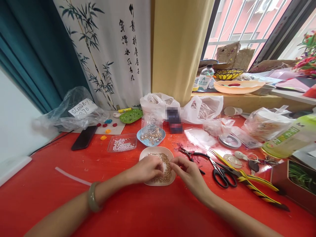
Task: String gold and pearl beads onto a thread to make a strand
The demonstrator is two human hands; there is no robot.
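A white dish (143, 154) with many small gold beads (168, 169) stands on the red table before me. My left hand (148, 169) is over the dish's left side, its fingers curled together and partly hidden from view. At the dish's right rim my right hand (186, 169) has thumb and forefinger pinched. Anything between the fingertips of either hand is too small to make out. Just behind the dish sit a light blue bowl (140, 140) of gold and pearly beads and a clear tray (110, 148) of pearl beads.
Right of the dish lie black-handled scissors (223, 176), small cutters (189, 154) and yellow-black pliers (249, 182). A black phone (84, 138) and a green dish (130, 116) are at the back left. Plastic bags (203, 108) line the back; a brown box (283, 179) stands far right.
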